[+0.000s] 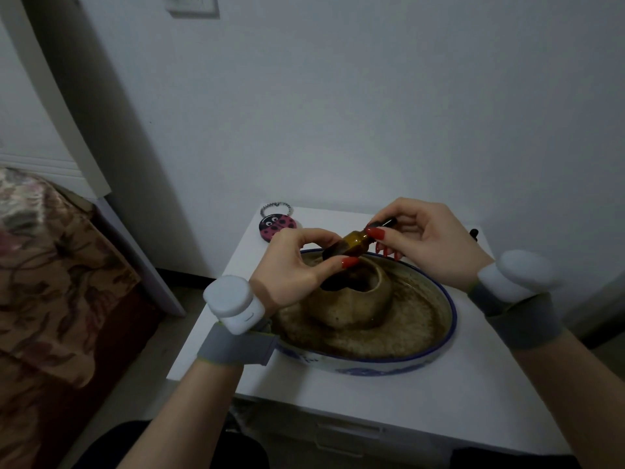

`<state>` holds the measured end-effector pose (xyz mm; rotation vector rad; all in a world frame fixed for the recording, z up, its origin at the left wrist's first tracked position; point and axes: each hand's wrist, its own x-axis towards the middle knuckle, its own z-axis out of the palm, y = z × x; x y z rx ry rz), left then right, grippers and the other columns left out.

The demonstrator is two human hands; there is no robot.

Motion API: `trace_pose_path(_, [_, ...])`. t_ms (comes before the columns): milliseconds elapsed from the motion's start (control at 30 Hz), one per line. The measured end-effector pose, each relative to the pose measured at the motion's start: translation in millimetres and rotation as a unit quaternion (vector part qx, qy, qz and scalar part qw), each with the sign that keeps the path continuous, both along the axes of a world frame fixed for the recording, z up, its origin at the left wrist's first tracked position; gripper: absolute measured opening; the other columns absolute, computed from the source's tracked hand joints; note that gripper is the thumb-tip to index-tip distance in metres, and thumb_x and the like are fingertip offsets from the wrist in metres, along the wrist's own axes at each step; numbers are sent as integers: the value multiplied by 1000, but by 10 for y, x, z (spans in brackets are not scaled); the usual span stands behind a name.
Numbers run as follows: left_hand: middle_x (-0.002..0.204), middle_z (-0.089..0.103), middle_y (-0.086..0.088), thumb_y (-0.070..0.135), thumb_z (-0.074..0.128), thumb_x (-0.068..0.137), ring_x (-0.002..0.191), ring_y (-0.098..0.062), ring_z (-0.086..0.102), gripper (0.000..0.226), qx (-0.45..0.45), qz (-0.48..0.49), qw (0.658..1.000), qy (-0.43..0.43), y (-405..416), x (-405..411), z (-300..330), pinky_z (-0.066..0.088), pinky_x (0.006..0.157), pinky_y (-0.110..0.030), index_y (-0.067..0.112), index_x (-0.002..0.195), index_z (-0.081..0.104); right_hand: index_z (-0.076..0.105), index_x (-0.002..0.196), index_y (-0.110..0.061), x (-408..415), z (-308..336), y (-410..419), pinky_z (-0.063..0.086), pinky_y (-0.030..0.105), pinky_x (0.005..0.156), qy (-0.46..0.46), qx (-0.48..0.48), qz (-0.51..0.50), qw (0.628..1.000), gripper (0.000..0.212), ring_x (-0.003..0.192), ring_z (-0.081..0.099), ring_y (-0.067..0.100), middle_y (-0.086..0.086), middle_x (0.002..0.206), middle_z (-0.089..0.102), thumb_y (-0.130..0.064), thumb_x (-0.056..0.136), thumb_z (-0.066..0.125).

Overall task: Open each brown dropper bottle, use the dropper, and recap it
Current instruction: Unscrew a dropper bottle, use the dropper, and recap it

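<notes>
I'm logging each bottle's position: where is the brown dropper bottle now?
In the head view it is mid-frame: the brown dropper bottle, tilted, held between left hand and right hand above the blue-rimmed dish.

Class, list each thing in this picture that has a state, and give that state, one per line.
brown dropper bottle: tilted, held over the bowl, cap on.
black dropper cap: on the bottle's neck, pinched.
left hand: grips the bottle's body.
right hand: pinches the cap.
blue-rimmed bowl: on the white table, holds a brown mound.
ladybird keyring: lying flat on the table.

nails: red polish | wrists: grey straps [236,346], white modules [233,304]
</notes>
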<state>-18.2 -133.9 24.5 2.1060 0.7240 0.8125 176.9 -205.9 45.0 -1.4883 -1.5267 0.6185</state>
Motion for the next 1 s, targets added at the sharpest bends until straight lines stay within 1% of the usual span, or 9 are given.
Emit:
trace_pose_path(133, [87,64,20,21,73,82,89,12,56,13,13,14,1000,16,6,17,-10,33,80,3,23,94,71,67,100,-10,-38,-5,0,57,28,77,1,11,-24,1000,14,79,68,15,6,90,70,-17,87,66])
trace_pose_path(267, [97,64,12,26,73,82,100,-2,55,25,16,39,999,31,-7,58,-43,35,90,-3,20,106,70,67,97,-10,-74,-2,1,59,36,74,-4,29,-49,998,14,71,66,17,5,81,69,-19,87,67])
trace_pose_path(367, [108,67,7,28,72,82,106,-4,56,32,23,53,998,27,-7,80,-49,36,91,-4,19,112,69,67,97,-9,-95,20,-1,59,38,72,-2,48,-61,997,14,70,67,19,5,78,68,-20,87,67])
trace_pose_path(533, [120,65,9,34,73,80,117,-10,54,46,39,44,998,31,-15,139,-66,41,107,-35,23,123,63,67,99,-10,-80,60,-14,54,27,67,-5,52,-67,996,14,70,66,16,3,80,68,-18,88,66])
trace_pose_path(600, [124,63,8,38,73,78,119,-10,53,53,43,41,998,22,-48,191,-79,40,108,-40,24,127,60,66,100,-8,-54,66,-24,53,25,65,-7,52,-69,996,15,69,67,17,5,79,68,-17,88,67])
trace_pose_path(700, [116,64,14,49,68,75,112,-5,55,55,44,56,997,-8,-89,278,-78,41,103,-33,27,124,61,66,100,-7,-26,60,-43,55,28,67,-12,50,-68,996,16,71,67,19,6,81,68,-16,88,67])
trace_pose_path(767, [107,66,14,49,68,75,105,-5,58,45,56,67,996,-23,-80,319,-66,44,99,-32,29,116,65,66,102,-8,-31,46,-39,57,33,72,-23,46,-63,997,16,74,67,20,6,83,68,-15,88,67])
trace_pose_path(867, [98,68,15,41,75,76,99,-5,60,28,70,85,994,-26,-47,371,-71,45,98,-39,34,103,68,66,103,-8,-34,30,-34,58,41,77,-30,45,-63,997,16,76,66,23,9,85,68,-15,88,67])
trace_pose_path(1000, [96,70,12,42,77,75,98,-9,62,29,85,89,992,-21,-13,428,-87,44,97,-46,27,99,71,67,102,-7,-21,-4,-27,57,45,75,-19,57,-67,996,15,76,66,27,11,84,67,-13,88,67])
